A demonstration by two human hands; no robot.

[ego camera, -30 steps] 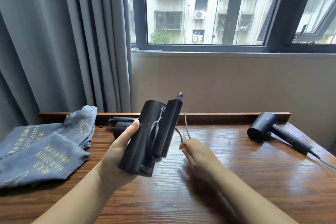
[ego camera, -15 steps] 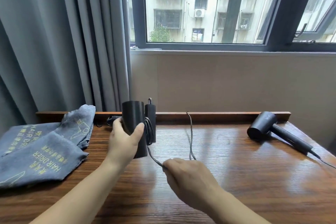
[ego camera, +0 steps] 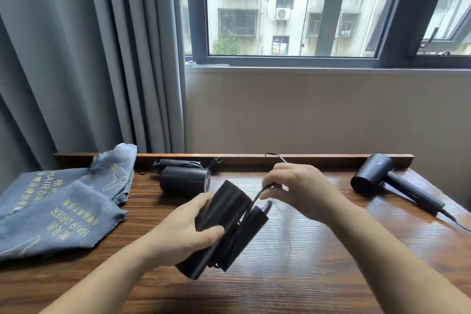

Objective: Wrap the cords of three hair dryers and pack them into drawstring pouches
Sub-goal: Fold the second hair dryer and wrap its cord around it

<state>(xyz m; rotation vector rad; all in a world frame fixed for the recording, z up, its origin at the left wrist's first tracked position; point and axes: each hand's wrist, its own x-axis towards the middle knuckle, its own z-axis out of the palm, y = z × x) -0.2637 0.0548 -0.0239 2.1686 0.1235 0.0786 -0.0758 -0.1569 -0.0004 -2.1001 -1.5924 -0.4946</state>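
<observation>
Over the wooden table (ego camera: 293, 275), the right hand (ego camera: 303, 191) has swung the pinched cord (ego camera: 257, 195) up for another turn (wrapping continues) around the hair dryer (ego camera: 224, 227) gripped by the left hand (ego camera: 183, 232)

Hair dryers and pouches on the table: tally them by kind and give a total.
Hair dryers: 3, namely the held dryer gripped by the left hand while the right hand pinches its cord, the rear dryer, and the right dryer.
Grey pouches: at least 2; they overlap, so a third cannot be ruled out.
Total: at least 5.
</observation>
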